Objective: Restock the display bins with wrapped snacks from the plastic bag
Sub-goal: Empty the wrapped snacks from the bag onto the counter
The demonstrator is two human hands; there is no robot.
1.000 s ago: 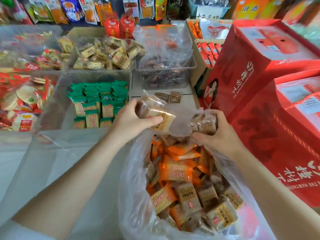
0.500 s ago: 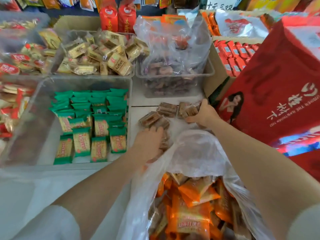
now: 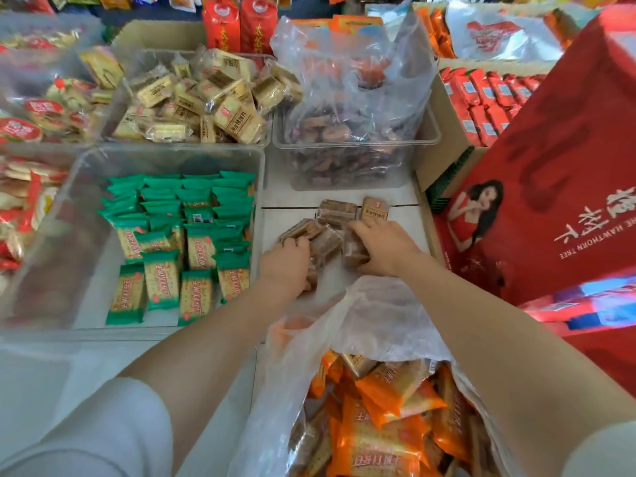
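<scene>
Our left hand (image 3: 287, 261) and right hand (image 3: 380, 247) both reach past the bag (image 3: 361, 325) into a clear bin (image 3: 421, 215), each with fingers curled around brown snacks (image 3: 335, 213) on its floor. The bag, at near centre, holds orange packets (image 3: 385, 438). Green packets (image 3: 179, 242) fill the bin just left.

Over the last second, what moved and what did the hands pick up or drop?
Both hands carried brown snacks out of the plastic bag forward to the white shelf. The left hand and right hand now rest on the brown snacks lying there, more than before. The green snacks and the orange ones in the bag stayed as they were.
</scene>
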